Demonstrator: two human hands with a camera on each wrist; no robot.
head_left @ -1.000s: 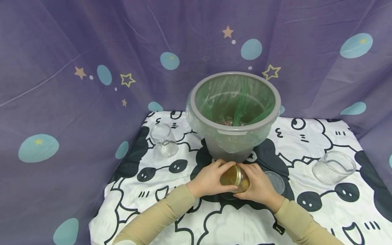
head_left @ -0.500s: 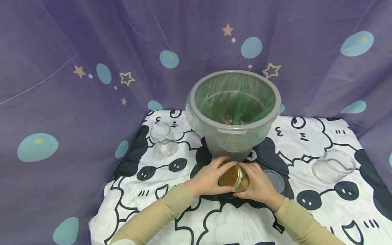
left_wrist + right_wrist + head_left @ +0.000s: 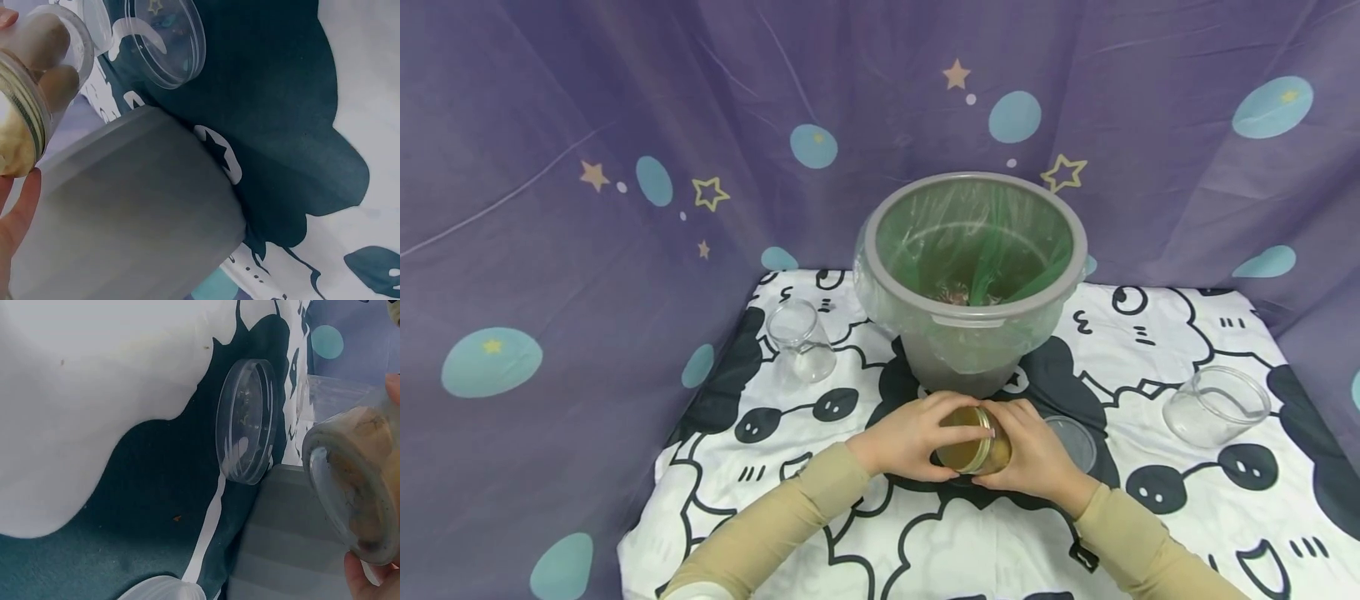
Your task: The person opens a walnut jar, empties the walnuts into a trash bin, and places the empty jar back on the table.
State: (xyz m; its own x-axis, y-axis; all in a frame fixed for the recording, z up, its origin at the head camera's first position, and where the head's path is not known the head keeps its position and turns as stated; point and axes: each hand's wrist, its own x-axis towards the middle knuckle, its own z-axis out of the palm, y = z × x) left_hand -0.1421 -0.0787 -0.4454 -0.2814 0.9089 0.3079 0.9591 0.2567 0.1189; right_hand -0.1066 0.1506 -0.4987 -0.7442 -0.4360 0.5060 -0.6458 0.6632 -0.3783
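Both hands hold a glass jar (image 3: 1000, 454) with a gold metal lid (image 3: 958, 456), in front of the bin. The jar lies tilted, lid toward the left, and several round, brownish pieces (image 3: 47, 40) show inside it. My left hand (image 3: 917, 437) grips the lid, fingers across its top and thumb below. My right hand (image 3: 1033, 454) is wrapped around the jar's body from the right. The jar's glass base (image 3: 350, 500) faces the right wrist camera. Only a few fingertips (image 3: 25, 206) show in the left wrist view.
A grey bin (image 3: 955, 367) with a green translucent liner stands right behind the hands. A clear round lid (image 3: 1072, 446) lies beside my right hand. Clear empty jars stand at left (image 3: 805, 342) and right (image 3: 1217, 408) on the cartoon-print cloth (image 3: 947, 550).
My left hand has shifted its fingers on the gold lid, with one now lying across it. The right hand and the jar stay nearly in place.
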